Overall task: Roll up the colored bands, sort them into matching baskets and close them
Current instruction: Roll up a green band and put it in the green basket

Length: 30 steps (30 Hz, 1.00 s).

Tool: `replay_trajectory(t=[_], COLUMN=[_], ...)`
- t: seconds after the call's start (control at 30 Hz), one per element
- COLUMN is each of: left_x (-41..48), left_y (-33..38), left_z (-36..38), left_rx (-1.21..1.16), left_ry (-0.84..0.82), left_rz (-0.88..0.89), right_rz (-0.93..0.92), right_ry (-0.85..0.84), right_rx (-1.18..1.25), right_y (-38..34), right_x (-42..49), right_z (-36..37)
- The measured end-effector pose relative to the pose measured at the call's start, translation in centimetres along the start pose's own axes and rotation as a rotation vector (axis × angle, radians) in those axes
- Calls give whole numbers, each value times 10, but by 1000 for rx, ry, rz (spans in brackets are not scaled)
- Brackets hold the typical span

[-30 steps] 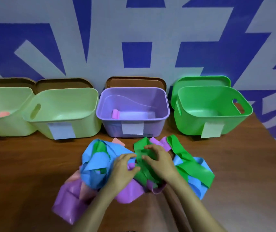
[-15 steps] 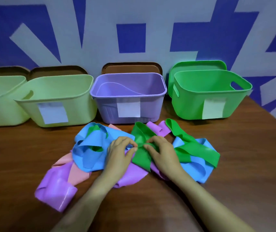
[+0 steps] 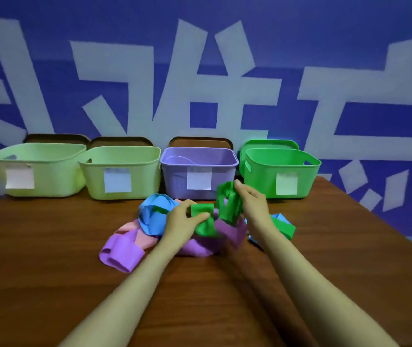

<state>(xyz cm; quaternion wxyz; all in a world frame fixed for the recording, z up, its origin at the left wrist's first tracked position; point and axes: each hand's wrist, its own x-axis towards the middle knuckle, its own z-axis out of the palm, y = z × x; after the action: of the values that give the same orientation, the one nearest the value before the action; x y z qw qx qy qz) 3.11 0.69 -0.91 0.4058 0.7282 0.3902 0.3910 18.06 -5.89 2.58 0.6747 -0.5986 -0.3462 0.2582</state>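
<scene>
Green band (image 3: 228,206) now aloft between left hand (image 3: 180,219) and right hand (image 3: 252,204) (pile (image 3: 122,251) below)

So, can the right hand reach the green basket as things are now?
Probably yes. The right hand grips the green band just in front of the green basket, nothing stands between them, and the basket is open, its lid leaning behind.

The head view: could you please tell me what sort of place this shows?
Probably a staged indoor sorting station: a wooden table against a blue-and-white painted wall, four labelled baskets, and a heap of coloured bands.
</scene>
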Motion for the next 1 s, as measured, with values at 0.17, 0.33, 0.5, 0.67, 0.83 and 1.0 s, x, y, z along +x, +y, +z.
replay_trajectory(t=[0.17,0.33,0.5,0.67,0.83,1.0], left_x=[12,28,39,50,55,54], left_y=[16,26,39,41,43,53], left_z=[-30,-39,-42,-40,-31,-25], left_rx=[-418,-345,-780,-807,-597,-451], left_ry=[-7,69,-39,-100,-73,-3], left_rz=[-192,-148,-278,-279,-182,-124], right_rz=[30,36,-44,74,-129,-207], right_ry=[37,-136,-209,-322,-370,-442], right_rx=[183,70,-159,-612,-201,-111], right_y=[-45,-43,-30,-3,-12,-24], right_x=[17,28,40,47,36,28], right_z=[-13,-11,-10,-17,-4,6])
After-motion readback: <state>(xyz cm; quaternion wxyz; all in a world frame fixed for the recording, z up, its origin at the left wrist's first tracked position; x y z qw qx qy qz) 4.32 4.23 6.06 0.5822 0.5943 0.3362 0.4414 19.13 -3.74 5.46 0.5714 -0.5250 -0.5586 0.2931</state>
